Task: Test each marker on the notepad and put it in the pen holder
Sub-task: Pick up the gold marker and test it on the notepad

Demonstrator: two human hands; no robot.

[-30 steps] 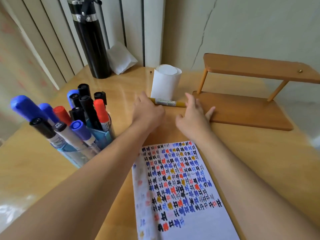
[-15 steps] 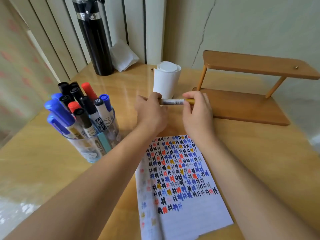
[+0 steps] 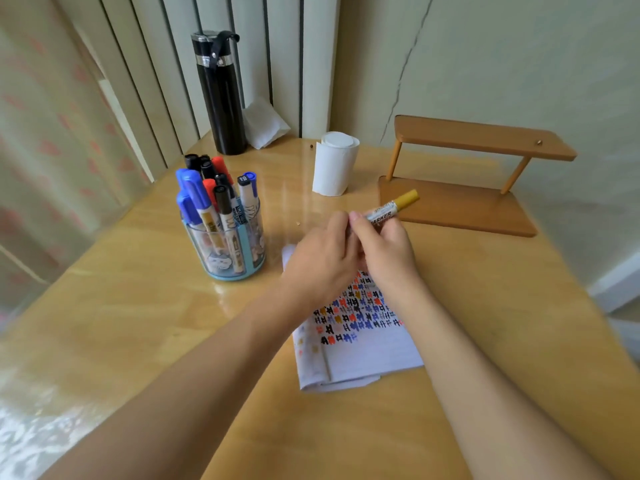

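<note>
A clear, blue-trimmed pen holder (image 3: 225, 251) stands towards the left edge of the worktop (image 3: 138, 306). It is packed with upright blue, black and red markers (image 3: 207, 199). At the far edge behind it stands a black flask (image 3: 220, 95), with a crumpled tissue (image 3: 265, 128) just beside it. An upright white paper roll (image 3: 334, 164) stands further right.

Near the worktop's middle, the left hand (image 3: 322, 261) has its grip clamped on the lower end of a yellow marker (image 3: 391, 211), fingers curled over it. The right hand (image 3: 384, 247) touches the left hand, and its grip is pinched round the marker's labelled barrel. The marker is held above the far end of the notepad (image 3: 363, 344), which is covered in coloured test marks. Its yellow end points up and right towards a wooden two-tier stand (image 3: 467, 202) by the right edge.
</note>
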